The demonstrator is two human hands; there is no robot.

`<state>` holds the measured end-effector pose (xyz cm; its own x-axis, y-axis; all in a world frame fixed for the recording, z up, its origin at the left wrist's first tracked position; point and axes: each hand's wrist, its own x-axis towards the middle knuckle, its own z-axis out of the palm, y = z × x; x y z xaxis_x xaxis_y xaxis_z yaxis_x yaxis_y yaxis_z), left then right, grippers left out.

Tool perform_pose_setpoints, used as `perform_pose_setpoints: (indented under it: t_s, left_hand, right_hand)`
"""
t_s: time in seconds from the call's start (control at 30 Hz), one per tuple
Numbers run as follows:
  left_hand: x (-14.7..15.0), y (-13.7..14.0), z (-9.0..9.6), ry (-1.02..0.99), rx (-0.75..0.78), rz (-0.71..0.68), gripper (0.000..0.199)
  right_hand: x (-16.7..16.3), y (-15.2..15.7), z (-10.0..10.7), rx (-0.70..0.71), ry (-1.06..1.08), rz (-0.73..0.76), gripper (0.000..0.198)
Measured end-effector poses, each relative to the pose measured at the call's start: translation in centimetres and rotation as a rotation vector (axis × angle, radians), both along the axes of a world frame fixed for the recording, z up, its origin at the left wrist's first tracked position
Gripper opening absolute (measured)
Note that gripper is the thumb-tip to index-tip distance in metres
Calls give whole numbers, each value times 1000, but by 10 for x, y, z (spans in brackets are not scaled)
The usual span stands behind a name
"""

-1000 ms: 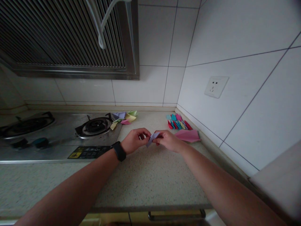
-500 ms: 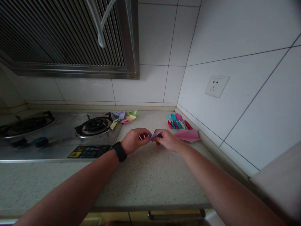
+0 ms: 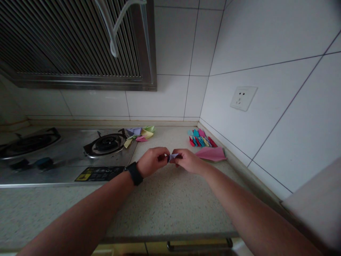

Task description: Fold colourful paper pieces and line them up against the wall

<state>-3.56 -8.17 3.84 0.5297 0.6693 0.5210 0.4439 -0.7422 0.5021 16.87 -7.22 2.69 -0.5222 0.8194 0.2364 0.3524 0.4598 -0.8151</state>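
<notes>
A small folded piece of light purple paper (image 3: 173,156) is held between my two hands, above the speckled countertop (image 3: 170,206). My left hand (image 3: 153,161), with a black watch at its wrist, pinches the paper's left end. On the other side, my right hand (image 3: 188,160) grips the right end between thumb and fingers. Much of the paper is hidden by my fingers. Just beyond my right hand lies a pink sheet stack (image 3: 211,154). Behind that sits a cluster of small folded paper pieces (image 3: 202,138) in red, blue, pink and yellow.
More folded papers (image 3: 141,134), purple, green, yellow and pink, lie at the right edge of the gas stove (image 3: 69,170). A range hood (image 3: 80,81) hangs above. On the right, a tiled wall with a socket (image 3: 243,98) bounds the counter.
The purple paper has turned between my fingers and now shows a smaller, more pointed shape. My hands have stayed nearly in place, and the view has shifted slightly.
</notes>
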Motion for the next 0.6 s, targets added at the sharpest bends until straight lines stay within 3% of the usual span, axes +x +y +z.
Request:
perform_pose_setpoints:
  t_s: [0.37, 0.6]
  left_hand:
    - [0, -1, -1, -89, 39, 37, 9]
    - [-4, -6, 11, -64, 101, -76, 12]
  right_hand:
    - [2, 6, -4, 1, 95, -12, 30]
    - [3, 6, -1, -3, 154, -27, 30]
